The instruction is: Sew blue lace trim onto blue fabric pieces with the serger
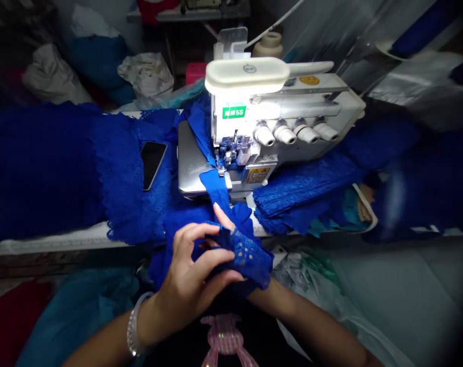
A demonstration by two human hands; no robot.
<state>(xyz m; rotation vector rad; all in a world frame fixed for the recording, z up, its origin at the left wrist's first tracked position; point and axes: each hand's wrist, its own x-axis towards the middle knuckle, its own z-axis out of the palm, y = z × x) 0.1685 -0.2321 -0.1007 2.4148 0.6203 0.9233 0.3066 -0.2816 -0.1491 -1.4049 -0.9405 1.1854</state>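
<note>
My left hand (193,270), wearing a beaded bracelet, curls its fingers over a folded piece of royal-blue eyelet lace (247,257). My right hand (224,218) is mostly hidden under that lace, with one pink-nailed fingertip showing above it, and it pinches the fabric from the far side. A blue fabric strip (215,189) runs from the lace up to the presser foot (224,159) of a white overlock sewing machine (277,114). Both hands are just in front of the machine, not touching it.
A long blue lace garment (128,173) lies left of the machine, with a black smartphone (153,164) on it. Folded blue fabric (304,186) lies to the right. A thread cone (267,46) stands behind the machine, and bags are piled beyond the table.
</note>
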